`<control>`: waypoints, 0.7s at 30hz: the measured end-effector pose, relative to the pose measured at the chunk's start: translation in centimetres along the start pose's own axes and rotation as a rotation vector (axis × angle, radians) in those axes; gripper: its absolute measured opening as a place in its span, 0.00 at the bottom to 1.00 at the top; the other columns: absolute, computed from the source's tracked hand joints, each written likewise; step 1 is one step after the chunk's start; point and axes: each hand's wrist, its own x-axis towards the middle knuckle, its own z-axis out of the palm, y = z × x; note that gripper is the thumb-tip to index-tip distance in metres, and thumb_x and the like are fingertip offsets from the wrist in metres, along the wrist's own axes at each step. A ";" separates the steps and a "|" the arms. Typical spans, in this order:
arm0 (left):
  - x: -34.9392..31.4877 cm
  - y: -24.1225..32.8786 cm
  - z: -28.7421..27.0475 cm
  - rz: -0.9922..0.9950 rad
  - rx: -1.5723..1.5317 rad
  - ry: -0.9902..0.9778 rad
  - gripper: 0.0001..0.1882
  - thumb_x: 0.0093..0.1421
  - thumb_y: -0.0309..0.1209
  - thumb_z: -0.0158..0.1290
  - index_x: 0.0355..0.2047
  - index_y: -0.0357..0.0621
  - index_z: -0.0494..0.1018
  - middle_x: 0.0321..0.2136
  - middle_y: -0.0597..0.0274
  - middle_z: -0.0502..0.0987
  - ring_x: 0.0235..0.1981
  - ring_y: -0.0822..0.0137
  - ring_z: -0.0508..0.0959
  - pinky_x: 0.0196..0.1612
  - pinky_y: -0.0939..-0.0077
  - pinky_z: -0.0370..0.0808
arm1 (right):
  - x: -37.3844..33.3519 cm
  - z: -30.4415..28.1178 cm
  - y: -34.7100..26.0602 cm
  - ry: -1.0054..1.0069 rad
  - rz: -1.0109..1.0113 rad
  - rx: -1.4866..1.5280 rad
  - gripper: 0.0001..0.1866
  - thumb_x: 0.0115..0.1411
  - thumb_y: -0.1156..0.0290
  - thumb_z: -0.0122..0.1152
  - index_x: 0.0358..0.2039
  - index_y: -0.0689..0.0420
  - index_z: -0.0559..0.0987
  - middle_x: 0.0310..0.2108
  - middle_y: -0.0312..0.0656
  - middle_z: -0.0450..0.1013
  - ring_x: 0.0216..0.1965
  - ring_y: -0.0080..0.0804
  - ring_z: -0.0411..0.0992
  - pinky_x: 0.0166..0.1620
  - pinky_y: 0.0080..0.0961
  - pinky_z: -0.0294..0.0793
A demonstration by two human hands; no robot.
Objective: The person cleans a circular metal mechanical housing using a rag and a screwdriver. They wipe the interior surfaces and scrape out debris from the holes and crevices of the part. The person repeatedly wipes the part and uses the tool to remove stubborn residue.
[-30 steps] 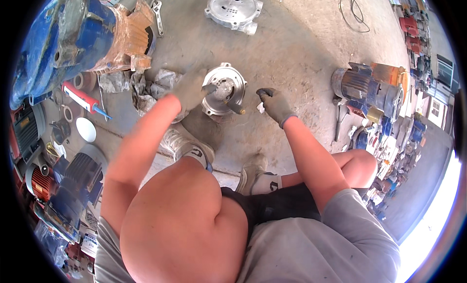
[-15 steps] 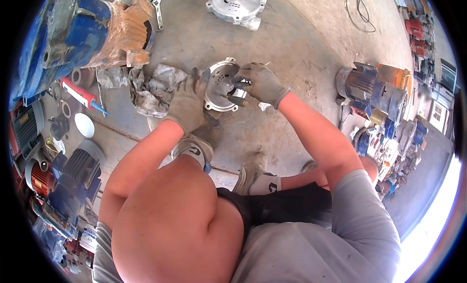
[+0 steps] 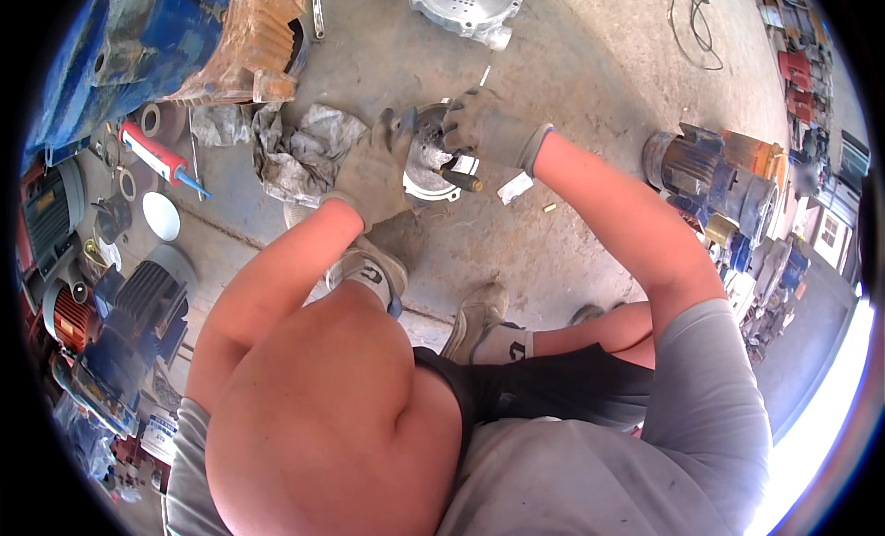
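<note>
A round metal cover (image 3: pixel 426 178) with a ring of holes lies on the floor before me, partly hidden by both gloved hands. My left hand (image 3: pixel 376 172) rests against its left rim, fingers stretched out. Over the cover's upper right side, my right hand (image 3: pixel 490 130) has its fingers curled. A thin pale stick (image 3: pixel 485 76) juts out beyond this hand; the part inside the grip is hidden. Across the lower right rim lies a tool with a dark handle (image 3: pixel 461 179), its working end unclear. A small white piece (image 3: pixel 515 188) is on the floor beside it.
A crumpled grey rag (image 3: pixel 309 153) lies left of the cover. Farther left are a red-and-white sealant tube (image 3: pixel 152 153) and a large blue-and-rusty machine (image 3: pixel 175 43). Another metal cover (image 3: pixel 468 6) and a wrench (image 3: pixel 318 11) lie ahead; a motor (image 3: pixel 705 163) stands right.
My right hand has moved up over the cover, and the pale stick now points upward and shows more. The dark-handled tool is more exposed. The whole view has shifted slightly.
</note>
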 end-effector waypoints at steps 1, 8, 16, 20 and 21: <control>0.0 0.0 0.1 0.008 0.009 0.003 0.71 0.58 0.68 0.64 0.81 0.26 0.44 0.76 0.21 0.54 0.78 0.35 0.59 0.77 0.53 0.61 | 0.1 0.0 0.3 -0.009 -0.008 -0.005 0.08 0.64 0.66 0.67 0.38 0.40 0.91 0.43 0.32 0.84 0.49 0.37 0.80 0.56 0.41 0.79; 0.2 0.1 -0.5 -0.008 -0.039 -0.018 0.75 0.52 0.65 0.71 0.82 0.31 0.41 0.73 0.25 0.59 0.73 0.35 0.65 0.74 0.53 0.66 | 0.5 0.7 2.3 -0.164 0.151 0.266 0.12 0.59 0.64 0.73 0.44 0.44 0.91 0.44 0.38 0.85 0.51 0.43 0.82 0.56 0.42 0.80; 0.4 0.0 -1.2 -0.009 -0.050 -0.081 0.77 0.49 0.65 0.72 0.82 0.31 0.43 0.63 0.30 0.69 0.61 0.39 0.74 0.67 0.54 0.72 | -1.4 1.3 0.8 -0.080 0.506 0.605 0.18 0.57 0.65 0.77 0.47 0.54 0.89 0.47 0.45 0.87 0.52 0.45 0.84 0.56 0.42 0.81; 0.6 0.1 -1.2 -0.025 -0.064 -0.102 0.77 0.48 0.63 0.74 0.82 0.30 0.43 0.64 0.29 0.69 0.61 0.38 0.74 0.67 0.52 0.72 | -2.1 2.4 0.8 -0.044 0.513 0.644 0.18 0.58 0.62 0.76 0.48 0.53 0.89 0.47 0.47 0.87 0.51 0.47 0.84 0.56 0.42 0.81; 0.5 0.0 -0.8 -0.014 -0.050 -0.101 0.76 0.49 0.64 0.73 0.82 0.29 0.44 0.62 0.30 0.70 0.60 0.39 0.74 0.66 0.53 0.72 | -2.0 2.5 1.0 -0.063 0.480 0.618 0.19 0.58 0.61 0.76 0.48 0.53 0.89 0.46 0.47 0.86 0.50 0.47 0.84 0.56 0.43 0.81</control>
